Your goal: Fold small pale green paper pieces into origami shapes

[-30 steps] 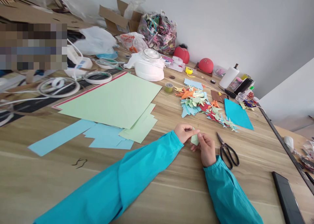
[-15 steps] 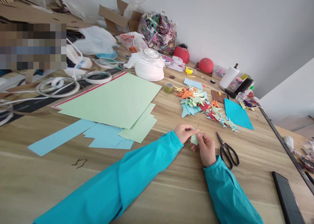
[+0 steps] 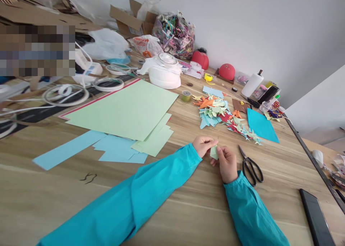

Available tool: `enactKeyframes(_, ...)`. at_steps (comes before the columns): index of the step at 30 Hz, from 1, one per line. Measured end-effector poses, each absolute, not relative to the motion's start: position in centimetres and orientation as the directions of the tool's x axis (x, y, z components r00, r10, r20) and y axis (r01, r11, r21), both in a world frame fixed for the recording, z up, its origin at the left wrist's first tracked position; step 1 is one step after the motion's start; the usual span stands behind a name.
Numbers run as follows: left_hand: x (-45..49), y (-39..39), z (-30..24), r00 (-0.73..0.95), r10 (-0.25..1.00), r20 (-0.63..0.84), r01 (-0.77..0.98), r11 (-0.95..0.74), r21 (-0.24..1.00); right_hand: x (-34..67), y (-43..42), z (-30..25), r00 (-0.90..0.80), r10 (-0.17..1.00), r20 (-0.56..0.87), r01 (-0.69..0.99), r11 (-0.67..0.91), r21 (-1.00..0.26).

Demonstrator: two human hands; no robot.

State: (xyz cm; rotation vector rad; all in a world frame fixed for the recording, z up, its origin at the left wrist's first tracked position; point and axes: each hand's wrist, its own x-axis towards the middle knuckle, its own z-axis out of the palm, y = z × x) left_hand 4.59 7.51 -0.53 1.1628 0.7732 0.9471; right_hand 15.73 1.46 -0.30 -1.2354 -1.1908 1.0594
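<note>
Between my two hands is a small folded piece of light green paper (image 3: 214, 152), held just over the wooden table. My left hand (image 3: 202, 145) pinches its upper left side with thumb and fingers. From the right, my right hand (image 3: 228, 162) grips the other edge, its thumb on top and some fingers hidden below. Black-handled scissors (image 3: 250, 165) lie beside my right hand, points facing away. Beyond the hands spreads a pile of folded paper cranes (image 3: 215, 111) in orange, green, blue and red.
Large green sheets (image 3: 126, 111) lie to the left, with blue paper strips (image 3: 70, 149) in front. A phone (image 3: 316, 217) rests at the near right. A turquoise sheet (image 3: 261, 125), a thread spool (image 3: 185, 96) and a white tape roll (image 3: 164, 75) sit farther back.
Both hands stay almost in place on the green paper, with only a tiny shift of the fingers. The whole view has moved slightly.
</note>
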Motion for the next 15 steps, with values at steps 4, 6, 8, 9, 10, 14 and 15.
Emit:
enactKeyframes(4, 4.54, 7.47, -0.43, 0.435, 0.900, -0.036, -0.197, 0.134, 0.971, 15.73, 1.47, -0.35, 0.110, 0.991, 0.076, 0.043, 0.072, -0.997)
enactKeyframes(6, 4.53, 7.48, -0.45, 0.441, 0.897, -0.033, -0.197, 0.133, 0.971, 15.74, 1.47, -0.35, 0.112, 0.991, 0.077, 0.050, 0.072, -0.996)
enactKeyframes(8, 4.52, 7.45, -0.42, 0.442, 0.896, -0.039, -0.202, 0.142, 0.969, 15.74, 1.45, -0.30, 0.115, 0.991, 0.073, 0.057, 0.067, -0.996)
enactKeyframes(9, 4.52, 7.42, -0.35, 0.440, 0.897, -0.046, -0.205, 0.150, 0.967, 15.74, 1.44, -0.26, 0.117, 0.991, 0.070, 0.058, 0.063, -0.996)
enactKeyframes(10, 4.52, 7.38, -0.27, 0.435, 0.899, -0.052, -0.209, 0.157, 0.965, 15.74, 1.43, -0.22, 0.120, 0.991, 0.066, 0.058, 0.059, -0.997)
enactKeyframes(14, 4.57, 7.32, 0.08, 0.434, 0.899, -0.057, -0.226, 0.170, 0.959, 15.71, 1.41, -0.03, 0.125, 0.991, 0.055, 0.058, 0.048, -0.997)
enactKeyframes(15, 4.59, 7.34, 0.09, 0.434, 0.899, -0.052, -0.216, 0.159, 0.963, 15.71, 1.40, -0.01, 0.122, 0.991, 0.055, 0.059, 0.048, -0.997)
